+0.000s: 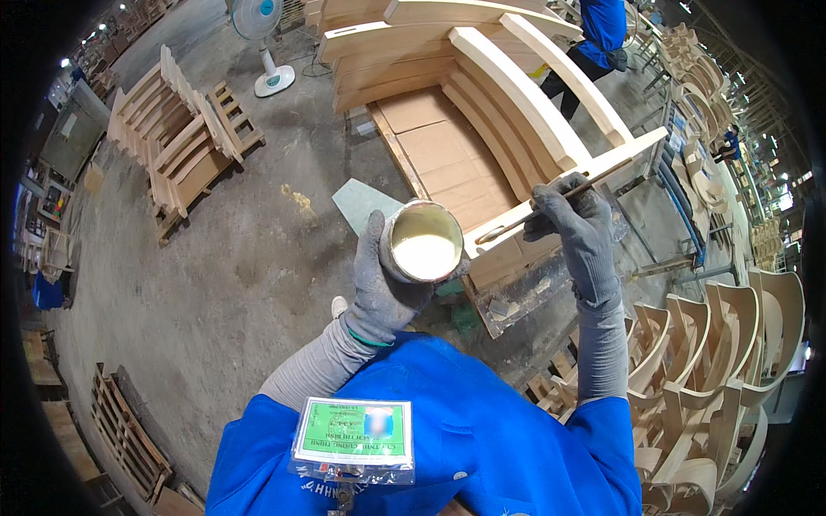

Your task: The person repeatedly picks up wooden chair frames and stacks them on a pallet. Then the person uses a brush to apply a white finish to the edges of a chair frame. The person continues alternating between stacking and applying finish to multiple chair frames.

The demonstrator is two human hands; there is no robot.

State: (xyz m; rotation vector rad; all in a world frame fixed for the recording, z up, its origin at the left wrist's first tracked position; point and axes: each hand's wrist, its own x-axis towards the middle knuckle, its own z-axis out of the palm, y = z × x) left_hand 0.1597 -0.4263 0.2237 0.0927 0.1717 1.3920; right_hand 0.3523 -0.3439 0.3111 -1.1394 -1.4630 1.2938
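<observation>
My gloved left hand (380,288) is wrapped round a round can (395,254) whose mouth faces up. Pale cream liquid (428,256) fills its lower part. A flat grey-green piece (364,206) sticks out beyond the can; whether my left hand holds it too is hidden. In my gloved right hand (583,232), closed, is a thin stick-like tool (516,223), perhaps a brush. Its tip lies over or against the near end of a pale wooden bar (632,153); contact is unclear. That bar belongs to a workpiece of curved wooden parts (516,95).
Brown cardboard (447,146) lies under the curved parts on a bench. Curved wooden chair frames (697,370) crowd the right. Stacked wooden parts (176,138) stand on a pallet at left, near a standing fan (274,77). A person in blue (602,30) stands behind the workpiece.
</observation>
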